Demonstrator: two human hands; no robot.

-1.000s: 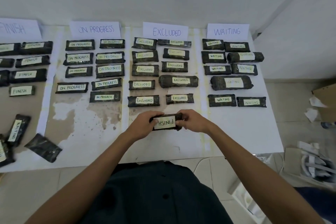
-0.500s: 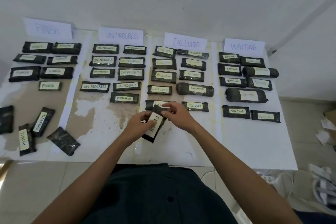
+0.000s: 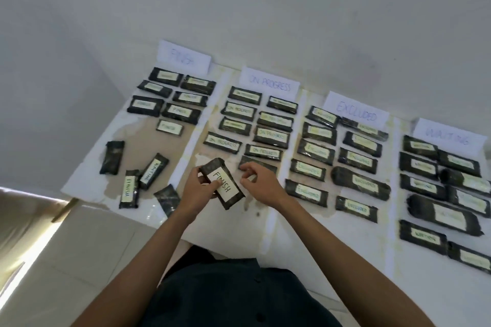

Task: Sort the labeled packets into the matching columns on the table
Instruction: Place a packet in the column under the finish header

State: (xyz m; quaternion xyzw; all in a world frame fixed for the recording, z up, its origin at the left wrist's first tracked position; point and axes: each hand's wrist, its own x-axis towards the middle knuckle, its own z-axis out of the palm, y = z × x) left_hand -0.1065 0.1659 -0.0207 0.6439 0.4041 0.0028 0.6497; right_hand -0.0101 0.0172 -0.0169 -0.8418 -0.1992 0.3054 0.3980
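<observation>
Head view shows the left grip (image 3: 197,191) holding the FINISH packet (image 3: 222,183) with its label up, the thumb on the labelled face and the fingers under it mostly hidden. The right grip (image 3: 259,184) holds nothing; its fingers are loosely curled just beside the packet's right edge, and I cannot tell if they touch it. The packet hangs tilted over the bench (image 3: 313,223), near the front edge and in front of the ON PROGRESS column (image 3: 255,125), well apart from the FINISH sign (image 3: 183,57).

It looks light, since one hand carries it. The dark wrap looks thin and creased, so it probably gives a little under pressure and may be slick. It does not look fragile. The safest hold is likely across the two long edges near the middle, with the thumb clear of the paper label so the word stays readable. Four loose packets (image 3: 129,188) lie unsorted at the front left.
</observation>
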